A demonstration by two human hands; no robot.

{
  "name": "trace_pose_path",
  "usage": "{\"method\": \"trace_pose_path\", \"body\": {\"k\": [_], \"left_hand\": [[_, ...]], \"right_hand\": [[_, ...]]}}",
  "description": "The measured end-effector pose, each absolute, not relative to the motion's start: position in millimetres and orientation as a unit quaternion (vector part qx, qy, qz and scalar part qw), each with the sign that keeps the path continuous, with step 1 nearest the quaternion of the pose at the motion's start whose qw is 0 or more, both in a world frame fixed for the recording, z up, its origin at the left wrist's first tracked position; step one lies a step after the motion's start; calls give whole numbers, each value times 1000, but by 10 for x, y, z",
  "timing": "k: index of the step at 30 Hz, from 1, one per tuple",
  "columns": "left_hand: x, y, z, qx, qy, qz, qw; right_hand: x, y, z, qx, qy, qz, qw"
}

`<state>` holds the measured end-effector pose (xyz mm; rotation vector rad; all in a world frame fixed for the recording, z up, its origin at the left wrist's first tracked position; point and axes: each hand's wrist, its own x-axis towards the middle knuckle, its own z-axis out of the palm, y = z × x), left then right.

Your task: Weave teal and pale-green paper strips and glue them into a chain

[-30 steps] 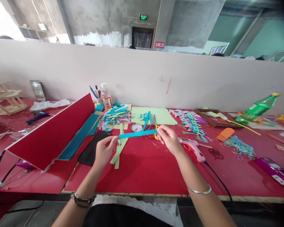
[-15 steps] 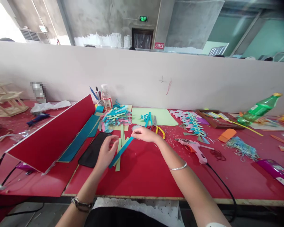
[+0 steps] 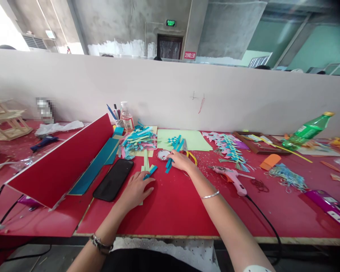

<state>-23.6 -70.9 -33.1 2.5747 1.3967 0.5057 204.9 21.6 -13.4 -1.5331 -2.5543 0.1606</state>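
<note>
Left hand [image 3: 136,190] lies flat and open, fingertips on short blue strip [image 3: 150,172] mid-frame; right hand [image 3: 181,160] pinches folded blue strip [image 3: 168,166] just right of it.

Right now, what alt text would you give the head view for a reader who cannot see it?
The person's left hand lies flat on pale green strips beside a black phone on a red table, while the right hand touches a short blue strip next to yellow-handled scissors. A pink glue gun lies to the right.
</note>
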Motion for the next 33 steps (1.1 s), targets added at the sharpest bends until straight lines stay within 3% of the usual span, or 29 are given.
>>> {"method": "trace_pose_path", "body": {"k": [14,17,20,24,28,30,33], "left_hand": [[-109,-610,-88,867,431,210,139],[-57,-530,-32,842,416,261,223],[27,-422,-17,769,420,307,371],[195,-285,-56,609,444,344,559],[401,-216,-90,499,398,333,694],[466,-202,-99,482,391,367,693],[465,-200,-110,507,437,423,610]], "right_hand": [[2083,204,-191,-496,-836,69,224],[2096,145,-83,-485,-823,95,279],[2081,35,51,-458,-815,135,327],[2076,-160,144,-409,-800,228,375],[2162,-332,77,-292,-700,522,390],[2228,-379,10,-262,-651,603,379],[2318,-393,-78,-278,-643,610,369]]}}
